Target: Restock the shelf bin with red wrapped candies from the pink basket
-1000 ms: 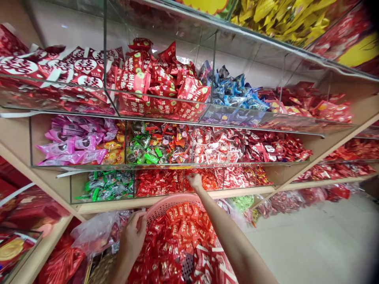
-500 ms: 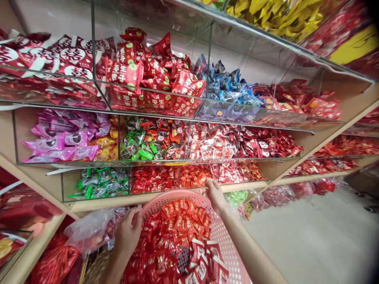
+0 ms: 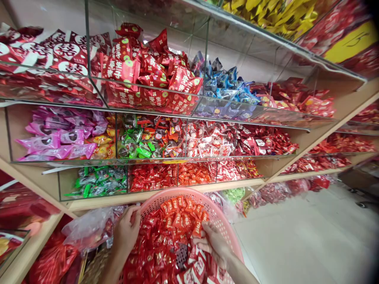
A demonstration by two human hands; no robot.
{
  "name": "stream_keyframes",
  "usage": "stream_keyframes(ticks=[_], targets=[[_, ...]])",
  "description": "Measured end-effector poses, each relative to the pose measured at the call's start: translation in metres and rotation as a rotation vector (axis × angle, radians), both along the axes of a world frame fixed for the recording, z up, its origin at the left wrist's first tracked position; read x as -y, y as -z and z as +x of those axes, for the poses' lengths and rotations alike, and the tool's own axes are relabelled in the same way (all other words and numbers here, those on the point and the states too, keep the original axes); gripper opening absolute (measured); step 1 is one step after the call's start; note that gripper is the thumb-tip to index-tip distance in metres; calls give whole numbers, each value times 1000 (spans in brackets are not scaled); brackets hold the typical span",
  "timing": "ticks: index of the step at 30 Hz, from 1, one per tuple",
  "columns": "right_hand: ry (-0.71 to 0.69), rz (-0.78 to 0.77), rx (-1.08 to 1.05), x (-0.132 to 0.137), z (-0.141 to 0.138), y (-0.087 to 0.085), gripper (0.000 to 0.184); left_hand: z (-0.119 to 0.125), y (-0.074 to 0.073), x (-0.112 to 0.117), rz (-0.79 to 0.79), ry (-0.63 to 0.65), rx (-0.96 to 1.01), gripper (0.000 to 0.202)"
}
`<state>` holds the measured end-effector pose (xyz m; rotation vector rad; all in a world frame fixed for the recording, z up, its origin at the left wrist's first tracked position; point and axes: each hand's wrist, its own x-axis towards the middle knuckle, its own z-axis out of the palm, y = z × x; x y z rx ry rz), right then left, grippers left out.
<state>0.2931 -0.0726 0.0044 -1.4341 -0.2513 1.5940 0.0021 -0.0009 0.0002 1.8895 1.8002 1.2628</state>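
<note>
Pinching a light, slippery wrapped candy (image 3: 197, 229) by its edge with your right hand (image 3: 214, 244), you curl your left hand (image 3: 128, 230) around the pink plastic basket's rim (image 3: 174, 192).

The left hand (image 3: 127, 230) sits low in the frame left of centre with its fingers (image 3: 132, 220) curled closed, its forearm (image 3: 112, 266) rising from the bottom edge, while the right hand (image 3: 214, 244) lies palm-down right of centre, fingers (image 3: 204, 230) bent forward, forearm (image 3: 241, 272) trailing off the lower edge.
</note>
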Motion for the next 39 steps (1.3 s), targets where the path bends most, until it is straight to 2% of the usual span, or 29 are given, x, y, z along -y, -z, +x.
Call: stream_keyframes(ticks=[3,8,16,19,28,31,39], targets=[[-27,2,19,0,-3,6,47,0,-1,0,12,0,2,24],[-30,112,225,-5,-9,14,51,0,-1,0,17,-12,-12,24],[-140,156,371,-15,-12,14,55,1,-3,0,-2,0,6,26],[-118,177,376,-17,-14,16,57,1,-4,0,5,-3,3,26],[72,247,278,-12,-29,27,63,1,-4,1,17,2,-5,24],[104,212,255,-10,-27,28,59,1,-3,0,11,-1,-3,24],[67,152,201,-4,-20,29,41,1,-1,0,10,-9,1,25]])
